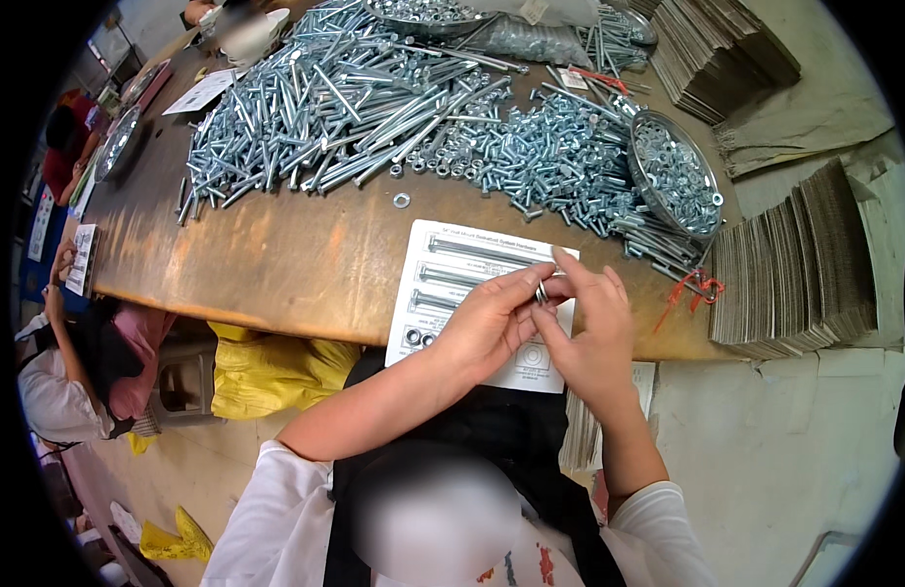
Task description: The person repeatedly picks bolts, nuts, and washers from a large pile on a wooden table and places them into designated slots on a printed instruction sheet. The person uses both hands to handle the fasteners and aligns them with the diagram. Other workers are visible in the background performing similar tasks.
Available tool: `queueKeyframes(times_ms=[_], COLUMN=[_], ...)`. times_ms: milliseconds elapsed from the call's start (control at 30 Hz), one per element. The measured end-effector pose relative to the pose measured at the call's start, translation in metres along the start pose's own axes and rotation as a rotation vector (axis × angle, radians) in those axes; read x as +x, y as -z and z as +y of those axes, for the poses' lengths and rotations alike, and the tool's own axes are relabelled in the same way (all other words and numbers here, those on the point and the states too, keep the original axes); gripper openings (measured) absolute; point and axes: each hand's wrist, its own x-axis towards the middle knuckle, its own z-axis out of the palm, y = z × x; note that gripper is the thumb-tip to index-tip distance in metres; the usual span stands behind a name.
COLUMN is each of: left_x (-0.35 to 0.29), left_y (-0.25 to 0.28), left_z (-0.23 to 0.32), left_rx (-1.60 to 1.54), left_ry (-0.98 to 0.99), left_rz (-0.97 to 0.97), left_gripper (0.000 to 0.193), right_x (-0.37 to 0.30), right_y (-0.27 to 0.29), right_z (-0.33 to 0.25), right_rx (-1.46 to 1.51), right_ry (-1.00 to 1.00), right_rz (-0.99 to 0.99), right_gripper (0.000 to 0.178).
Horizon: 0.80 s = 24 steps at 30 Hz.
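My left hand (492,318) and my right hand (591,323) meet above a white printed card (402,328) at the table's near edge. Between their fingertips is a small stack of metal washers (542,292), seen nearly edge-on; how many there are is hard to make out. Both hands are closed on it, the fingers pinched. The card shows drawings of bolts, nuts and washers, and my hands cover part of it. Just beyond the card, a single washer (402,201) lies flat on the wooden table (276,264).
Long bolts (306,117) form a large heap, with short bolts (560,157) and nuts (443,161) to its right. A round metal dish (719,210) holds washers. Cardboard stacks (805,264) stand at the right. Another person (66,382) sits at the left.
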Motion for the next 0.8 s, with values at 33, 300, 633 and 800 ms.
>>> queueKeyframes(times_ms=[33,300,633,800], left_x=[-0.004,-0.008,0.001,0.003], left_y=[0.004,0.001,-0.003,-0.005], left_z=[0.0,0.002,0.008,0.012], left_rx=[-0.019,-0.08,-0.038,-0.051], left_ry=[0.025,0.075,0.114,0.079], left_rz=[0.016,0.07,0.114,0.131], left_gripper=[0.035,0.032,0.023,0.021], right_x=[-0.005,-0.001,0.088,0.12], right_y=[-0.001,0.006,0.059,0.057], right_z=[0.003,0.018,0.151,0.2], right_rx=[0.109,0.101,-0.289,-0.363], right_ry=[-0.037,0.071,-0.181,-0.483], right_rz=[-0.002,-0.111,0.273,-0.054], right_gripper=[0.057,0.042,0.014,0.019])
